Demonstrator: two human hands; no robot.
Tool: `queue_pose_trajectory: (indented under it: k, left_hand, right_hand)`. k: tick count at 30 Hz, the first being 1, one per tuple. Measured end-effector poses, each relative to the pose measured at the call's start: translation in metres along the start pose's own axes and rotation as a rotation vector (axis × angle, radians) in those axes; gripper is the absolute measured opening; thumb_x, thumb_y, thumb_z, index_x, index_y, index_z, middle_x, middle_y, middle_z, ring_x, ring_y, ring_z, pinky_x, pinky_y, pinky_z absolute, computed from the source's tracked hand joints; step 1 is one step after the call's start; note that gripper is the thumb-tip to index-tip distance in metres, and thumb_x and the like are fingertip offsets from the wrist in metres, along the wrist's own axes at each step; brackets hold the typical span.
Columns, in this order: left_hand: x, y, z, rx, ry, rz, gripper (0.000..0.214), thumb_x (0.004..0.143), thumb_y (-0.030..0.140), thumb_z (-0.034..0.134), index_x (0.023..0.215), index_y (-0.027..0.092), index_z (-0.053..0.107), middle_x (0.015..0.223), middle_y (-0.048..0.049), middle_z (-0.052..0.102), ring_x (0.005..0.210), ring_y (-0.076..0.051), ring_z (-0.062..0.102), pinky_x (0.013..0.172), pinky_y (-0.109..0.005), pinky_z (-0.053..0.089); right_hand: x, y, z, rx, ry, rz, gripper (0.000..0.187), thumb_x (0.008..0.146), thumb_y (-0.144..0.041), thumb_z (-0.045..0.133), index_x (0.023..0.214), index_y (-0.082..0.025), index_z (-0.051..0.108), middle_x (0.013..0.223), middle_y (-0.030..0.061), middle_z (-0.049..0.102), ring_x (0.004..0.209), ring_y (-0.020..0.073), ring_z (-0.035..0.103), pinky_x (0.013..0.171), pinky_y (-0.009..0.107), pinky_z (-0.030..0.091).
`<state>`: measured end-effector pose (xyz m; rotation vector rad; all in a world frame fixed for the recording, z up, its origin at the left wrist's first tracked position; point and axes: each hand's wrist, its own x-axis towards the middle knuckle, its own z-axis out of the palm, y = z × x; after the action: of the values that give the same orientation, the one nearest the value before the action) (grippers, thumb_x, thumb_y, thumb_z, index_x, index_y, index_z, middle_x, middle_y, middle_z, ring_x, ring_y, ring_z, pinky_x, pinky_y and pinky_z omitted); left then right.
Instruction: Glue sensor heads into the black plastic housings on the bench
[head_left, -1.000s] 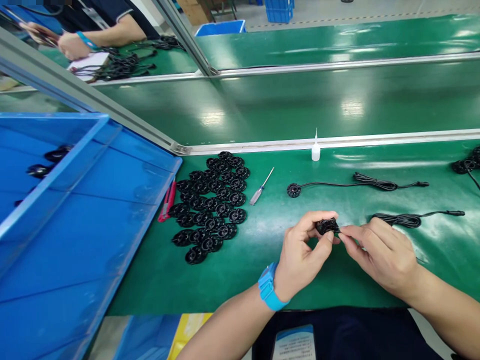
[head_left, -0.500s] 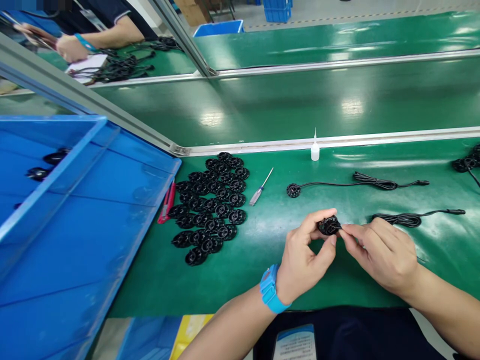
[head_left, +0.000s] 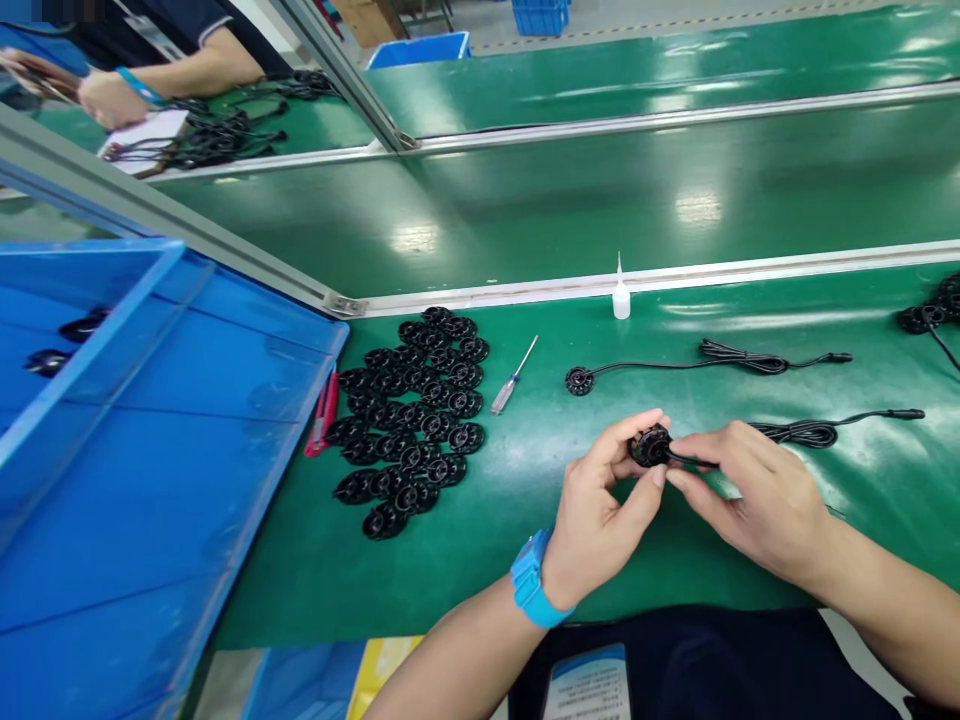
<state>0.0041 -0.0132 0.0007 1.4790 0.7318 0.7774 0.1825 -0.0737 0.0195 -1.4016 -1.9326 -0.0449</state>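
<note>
Above the front of the green bench, my left hand (head_left: 604, 505) pinches a small round black plastic part (head_left: 649, 446) between thumb and fingers. A black cable (head_left: 694, 461) runs out of the part's right side. My right hand (head_left: 761, 495) has its thumb and index finger closed around this cable, right beside the part. The coiled stretch of the cable (head_left: 806, 432) lies on the bench behind my right hand, its plug end pointing right. Past my hands, another round black part (head_left: 579, 380) with its own coiled cable (head_left: 742, 357) rests on the mat.
Left of my hands lie many round black parts (head_left: 412, 420), a screwdriver (head_left: 514, 375) and a red-handled tool (head_left: 322, 415). A large blue bin (head_left: 247, 420) stands at the left. At the back is a white dropper bottle (head_left: 621, 298). A co-worker's arm (head_left: 180, 75) shows beyond the frame.
The black part has turned slightly in my left hand. My right fingers have shifted, and more of the cable now shows between them. The view has moved a little.
</note>
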Motion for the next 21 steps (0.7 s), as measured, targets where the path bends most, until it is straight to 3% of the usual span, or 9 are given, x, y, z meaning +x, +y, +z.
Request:
queue_pose_trajectory:
  k: [6,10,15,21]
  left_hand:
    - [-0.001,0.004,-0.003,-0.033,0.003,0.03,0.043,0.096,0.017,0.063,0.137,0.029,0.059,0.131,-0.0064,0.072,0.112,-0.02,0.072,0.094,-0.029,0.058]
    - [-0.003,0.006,-0.005,0.025,0.007,0.08,0.043,0.095,0.014,0.063,0.135,0.03,0.061,0.123,-0.0058,0.074,0.117,-0.021,0.07,0.096,-0.029,0.057]
    - [-0.002,0.006,-0.005,-0.1,-0.017,0.015,0.04,0.097,0.017,0.063,0.135,0.031,0.06,0.132,-0.0067,0.071,0.107,-0.02,0.074,0.091,-0.031,0.06]
    - [0.0,0.004,-0.004,-0.211,0.0,-0.068,0.035,0.097,0.023,0.063,0.132,0.026,0.061,0.13,-0.0091,0.071,0.094,-0.018,0.076,0.089,-0.033,0.061]
  right_hand:
    - [0.003,0.004,-0.009,0.159,-0.013,0.071,0.015,0.092,-0.013,0.069,0.103,-0.02,0.064,0.097,0.0043,0.073,0.084,0.0155,0.07,0.075,0.032,0.058]
    - [0.004,0.001,-0.007,0.226,0.018,0.078,0.016,0.091,-0.011,0.069,0.105,-0.019,0.064,0.096,0.0046,0.075,0.087,0.0148,0.072,0.077,0.03,0.059]
    - [0.006,0.001,-0.016,0.284,0.008,0.085,0.023,0.089,-0.018,0.075,0.109,-0.02,0.064,0.096,0.0039,0.076,0.09,0.0161,0.072,0.08,0.031,0.059]
    - [0.032,0.048,-0.026,0.242,0.015,0.367,0.019,0.092,-0.032,0.071,0.11,-0.026,0.069,0.105,0.0044,0.074,0.096,0.0199,0.069,0.084,0.036,0.056]
